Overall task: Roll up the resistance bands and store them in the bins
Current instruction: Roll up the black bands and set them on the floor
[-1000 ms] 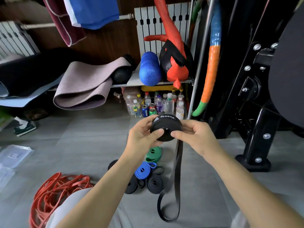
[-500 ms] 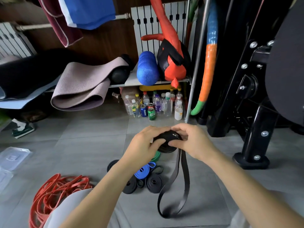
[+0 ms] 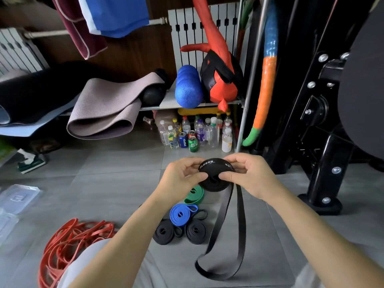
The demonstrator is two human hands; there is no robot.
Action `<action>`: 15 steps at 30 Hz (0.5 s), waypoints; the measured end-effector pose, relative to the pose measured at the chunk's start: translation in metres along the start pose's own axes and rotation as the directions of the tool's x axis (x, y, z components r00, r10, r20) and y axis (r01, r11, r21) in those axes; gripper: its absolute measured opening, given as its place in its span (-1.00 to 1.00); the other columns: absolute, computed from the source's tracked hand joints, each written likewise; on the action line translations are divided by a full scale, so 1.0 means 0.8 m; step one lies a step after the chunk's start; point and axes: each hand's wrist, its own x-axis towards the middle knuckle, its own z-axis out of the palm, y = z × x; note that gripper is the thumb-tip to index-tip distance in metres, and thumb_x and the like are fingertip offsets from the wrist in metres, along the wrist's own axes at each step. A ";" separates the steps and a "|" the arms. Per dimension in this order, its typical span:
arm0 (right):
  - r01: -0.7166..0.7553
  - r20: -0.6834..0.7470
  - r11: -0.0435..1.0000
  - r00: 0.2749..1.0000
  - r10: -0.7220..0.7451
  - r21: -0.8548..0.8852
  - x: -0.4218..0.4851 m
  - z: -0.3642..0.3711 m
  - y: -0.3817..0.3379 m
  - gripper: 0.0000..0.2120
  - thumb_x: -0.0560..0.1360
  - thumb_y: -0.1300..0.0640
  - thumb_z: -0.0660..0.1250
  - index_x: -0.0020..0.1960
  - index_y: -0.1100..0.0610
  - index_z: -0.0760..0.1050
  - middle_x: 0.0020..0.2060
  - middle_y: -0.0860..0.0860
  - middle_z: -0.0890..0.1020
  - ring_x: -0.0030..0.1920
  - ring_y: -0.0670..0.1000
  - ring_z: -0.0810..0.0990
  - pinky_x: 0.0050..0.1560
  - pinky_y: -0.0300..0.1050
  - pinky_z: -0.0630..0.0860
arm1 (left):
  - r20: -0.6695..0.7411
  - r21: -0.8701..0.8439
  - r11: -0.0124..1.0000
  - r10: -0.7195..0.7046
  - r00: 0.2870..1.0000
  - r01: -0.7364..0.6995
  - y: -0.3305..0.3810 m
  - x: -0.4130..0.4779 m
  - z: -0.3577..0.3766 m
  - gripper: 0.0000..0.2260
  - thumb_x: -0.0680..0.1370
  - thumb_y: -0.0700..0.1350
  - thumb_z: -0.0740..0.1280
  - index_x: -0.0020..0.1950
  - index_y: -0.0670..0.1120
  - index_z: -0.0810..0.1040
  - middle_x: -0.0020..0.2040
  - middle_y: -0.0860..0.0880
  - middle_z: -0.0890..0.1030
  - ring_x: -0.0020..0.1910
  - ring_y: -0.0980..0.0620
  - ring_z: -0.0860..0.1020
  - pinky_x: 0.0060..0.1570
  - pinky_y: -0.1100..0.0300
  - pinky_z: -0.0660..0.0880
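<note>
A black resistance band [image 3: 215, 175] is partly wound into a thick coil that I hold in front of me above the floor. My left hand [image 3: 180, 177] grips the coil's left side with thumb on its face, and my right hand [image 3: 249, 175] pinches its right side. The band's loose tail [image 3: 226, 242] hangs down in a long loop to the floor. On the grey tiles below lie rolled bands: a green one [image 3: 194, 195], a blue one [image 3: 181, 214] and two black ones [image 3: 164, 233] [image 3: 195, 231].
A tangle of red bands [image 3: 68, 244] lies at lower left by my knee. Clear plastic lids [image 3: 17, 197] sit at the left edge. Bottles and cans [image 3: 195, 134] stand under a shelf with mats and a blue foam roller [image 3: 188, 87]. A black gym machine [image 3: 324, 121] stands at right.
Both hands have turned the coil between them, winding in more band; the hanging loop has grown shorter and swung a little.
</note>
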 end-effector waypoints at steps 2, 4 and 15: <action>-0.037 0.027 0.999 0.999 0.037 -0.031 0.000 0.005 0.002 -0.70 0.31 0.23 0.53 -0.06 -0.07 0.56 -0.15 -0.14 0.68 -0.10 -0.18 0.65 0.10 -0.13 0.56 | 0.050 0.123 0.992 0.025 0.998 -0.031 -0.003 -0.003 0.003 -0.53 0.45 -0.23 0.42 0.10 0.34 0.46 -0.01 0.22 0.58 0.07 0.19 0.56 0.03 0.18 0.56; -0.064 0.050 0.997 0.997 0.067 -0.052 -0.001 0.010 0.004 -0.70 0.31 0.24 0.53 -0.03 -0.01 0.57 -0.13 -0.10 0.67 -0.07 -0.16 0.64 0.13 -0.10 0.55 | 0.088 0.226 0.971 0.060 0.994 -0.078 -0.005 -0.007 0.008 -0.39 0.45 -0.20 0.42 0.24 0.43 0.33 0.05 0.26 0.50 0.12 0.22 0.50 0.03 0.25 0.55; -0.054 -0.029 0.991 0.998 0.058 0.120 -0.001 0.003 0.002 -0.72 0.33 0.22 0.51 -0.01 -0.01 0.60 -0.13 -0.11 0.70 -0.08 -0.14 0.66 0.06 -0.22 0.57 | -0.201 -0.405 0.909 0.023 0.979 -0.105 0.010 -0.008 0.009 -0.58 0.48 -0.42 0.31 0.10 0.10 0.57 -0.05 0.11 0.66 -0.03 0.09 0.62 -0.13 0.16 0.60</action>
